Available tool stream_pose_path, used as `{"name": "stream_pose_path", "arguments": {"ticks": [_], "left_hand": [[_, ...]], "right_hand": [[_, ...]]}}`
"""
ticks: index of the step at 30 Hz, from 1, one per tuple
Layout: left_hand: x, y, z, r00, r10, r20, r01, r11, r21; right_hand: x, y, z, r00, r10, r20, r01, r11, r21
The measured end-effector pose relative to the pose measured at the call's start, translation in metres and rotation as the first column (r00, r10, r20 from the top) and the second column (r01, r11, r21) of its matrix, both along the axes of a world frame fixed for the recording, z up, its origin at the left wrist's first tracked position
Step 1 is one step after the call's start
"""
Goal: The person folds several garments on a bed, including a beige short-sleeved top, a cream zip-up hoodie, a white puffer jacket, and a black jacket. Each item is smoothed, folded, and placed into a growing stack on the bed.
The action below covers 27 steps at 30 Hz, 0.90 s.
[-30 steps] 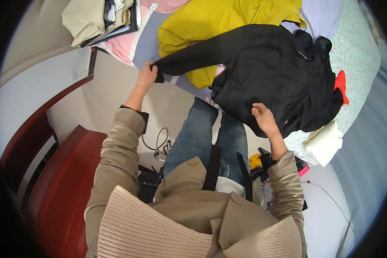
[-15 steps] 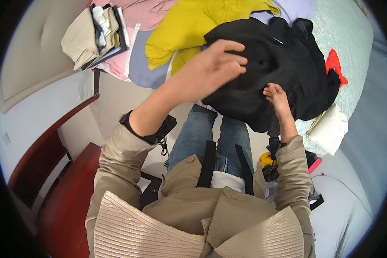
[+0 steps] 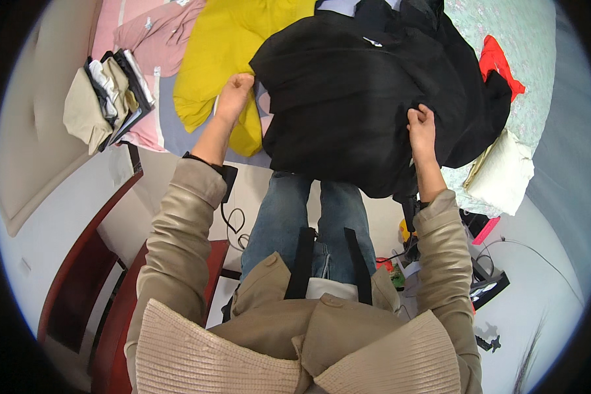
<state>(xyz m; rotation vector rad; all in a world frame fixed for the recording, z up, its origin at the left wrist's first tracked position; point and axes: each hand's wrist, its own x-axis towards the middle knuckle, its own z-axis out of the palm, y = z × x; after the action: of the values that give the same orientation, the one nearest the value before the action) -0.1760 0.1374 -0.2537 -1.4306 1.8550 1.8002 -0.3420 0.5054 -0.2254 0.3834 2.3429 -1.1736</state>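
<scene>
A large black garment [image 3: 348, 98] lies spread over the near side of the bed, its lower edge hanging toward my legs. At its left edge, my left hand [image 3: 236, 95] is closed in a pinch on the cloth. Further right, my right hand [image 3: 423, 128] pinches a fold of the same garment, thumb and fingers pressed together. A small white tag [image 3: 372, 42] shows near the garment's far edge. Just beyond my left hand is a mustard-yellow garment [image 3: 223, 52], partly under the black one.
A stack of folded clothes [image 3: 88, 108] sits at the bed's left edge, near a pink garment [image 3: 161, 39]. Red cloth [image 3: 499, 65] and a white folded cloth [image 3: 505, 174] lie right. A dark red wooden bench [image 3: 121, 315] stands lower left; cables [image 3: 532, 246] trail at lower right.
My left hand has come down leftward from above the black garment to its left edge and closed there. The garment looks flatter and spread further left; my right hand stays on it.
</scene>
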Motion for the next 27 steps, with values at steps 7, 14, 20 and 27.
{"name": "stream_pose_path", "arguments": {"ticks": [7,14,20,27], "left_hand": [[-0.033,0.020,-0.046,0.925,0.373,0.077,-0.380,0.917,0.120],[-0.055,-0.008,-0.033,0.796,0.401,-0.454,-0.439,0.898,0.025],[-0.061,-0.016,-0.051,0.968,0.199,-0.150,-0.238,0.917,-0.320],[-0.050,-0.021,-0.073,0.960,0.198,-0.199,-0.264,0.876,-0.403]], "right_hand": [[-0.049,-0.008,-0.027,0.892,0.303,-0.337,-0.145,0.895,0.421],[-0.086,0.002,-0.013,0.892,0.311,-0.329,-0.230,0.937,0.261],[-0.076,-0.013,-0.013,0.709,0.664,-0.236,-0.536,0.726,0.431],[-0.077,-0.011,-0.013,0.573,0.772,-0.277,-0.574,0.618,0.537]]}}
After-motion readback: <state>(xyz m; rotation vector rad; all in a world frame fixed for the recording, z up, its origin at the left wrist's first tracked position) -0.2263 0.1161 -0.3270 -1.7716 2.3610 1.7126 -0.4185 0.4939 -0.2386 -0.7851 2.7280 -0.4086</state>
